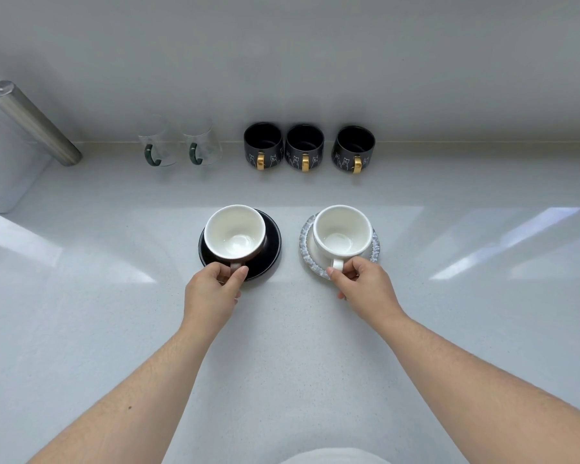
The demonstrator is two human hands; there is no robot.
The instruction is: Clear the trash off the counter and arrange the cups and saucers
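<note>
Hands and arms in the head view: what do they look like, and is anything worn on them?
Both are bare: the left hand and right hand have no gloves, rings, watch or bracelets, and no sleeves reach the visible forearms, which show fine hair. A small dark spot marks the left forearm.

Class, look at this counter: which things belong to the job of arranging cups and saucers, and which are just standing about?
Part of the job:
left cup on the black saucer, handle held by the left hand
right cup on the grey saucer, handle held by the right hand
three black mugs
two glass mugs

Standing about:
metal cylinder
</note>
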